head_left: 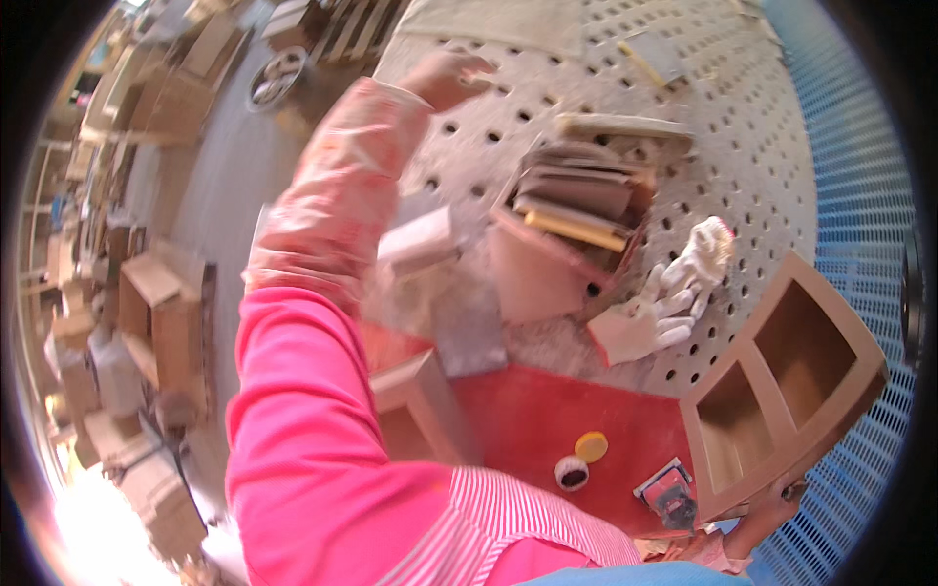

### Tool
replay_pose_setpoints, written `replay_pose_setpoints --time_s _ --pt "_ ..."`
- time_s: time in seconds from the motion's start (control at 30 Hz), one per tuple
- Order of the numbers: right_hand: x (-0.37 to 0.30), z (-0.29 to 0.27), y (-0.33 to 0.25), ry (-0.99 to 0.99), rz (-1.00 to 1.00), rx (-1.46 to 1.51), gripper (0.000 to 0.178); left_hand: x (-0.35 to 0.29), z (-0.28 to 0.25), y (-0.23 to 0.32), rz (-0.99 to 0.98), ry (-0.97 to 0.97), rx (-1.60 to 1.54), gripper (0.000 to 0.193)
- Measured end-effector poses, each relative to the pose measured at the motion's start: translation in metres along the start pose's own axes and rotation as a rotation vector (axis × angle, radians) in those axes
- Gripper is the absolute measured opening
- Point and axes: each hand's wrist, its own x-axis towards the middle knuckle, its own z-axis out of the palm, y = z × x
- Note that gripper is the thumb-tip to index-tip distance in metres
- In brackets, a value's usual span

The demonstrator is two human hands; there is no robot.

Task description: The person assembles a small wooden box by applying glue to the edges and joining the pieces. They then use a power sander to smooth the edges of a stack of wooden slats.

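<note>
My left arm, in a pink sleeve with a pale red sleeve cover, stretches far forward over the perforated table. At its end my left hand (451,80) hovers with fingers apart and nothing visible in them, slightly blurred. Low on the right, my right hand (767,518) grips the lower edge of a wooden box frame (689,415) with two compartments; some of its fingers are hidden. The frame stands tilted at the right end of a red mat (547,410). Beside it lies a red and dark sanding block (671,496).
A carton of brown sheets (542,269) stands mid-table, with white work gloves (640,327) nearby. An open jar (572,474) and yellow lid (591,446) lie on the mat. Another wooden frame (445,405) sits left. Blue mesh (850,146) borders the right; cardboard boxes (161,313) fill the left.
</note>
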Motion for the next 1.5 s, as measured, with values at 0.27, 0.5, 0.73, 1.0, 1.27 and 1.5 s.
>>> replay_pose_setpoints --time_s 0.27,0.5,0.73,1.0,1.27,1.5 --pt "-0.003 0.006 -0.004 -0.076 0.007 0.338 0.029 -0.275 -0.079 0.023 -0.792 -0.513 0.006 0.085" --pt "-0.011 0.005 -0.024 -0.128 -0.172 0.408 0.018 -0.116 -0.041 0.052 -0.016 -0.042 0.156 0.034" --pt "-0.004 -0.005 0.014 -0.073 -0.164 0.263 0.015 0.151 0.045 0.137 0.095 -0.322 0.633 0.052" --pt "0.016 -0.001 0.087 -0.020 0.053 0.182 0.020 0.306 0.174 0.158 0.100 -0.602 0.762 0.056" --pt "0.014 0.004 0.106 -0.013 0.111 0.169 0.023 0.342 0.206 0.129 0.368 -0.558 1.061 0.031" --pt "0.024 0.005 0.104 -0.025 0.021 0.188 0.026 0.256 0.017 0.171 0.118 0.115 0.458 0.023"
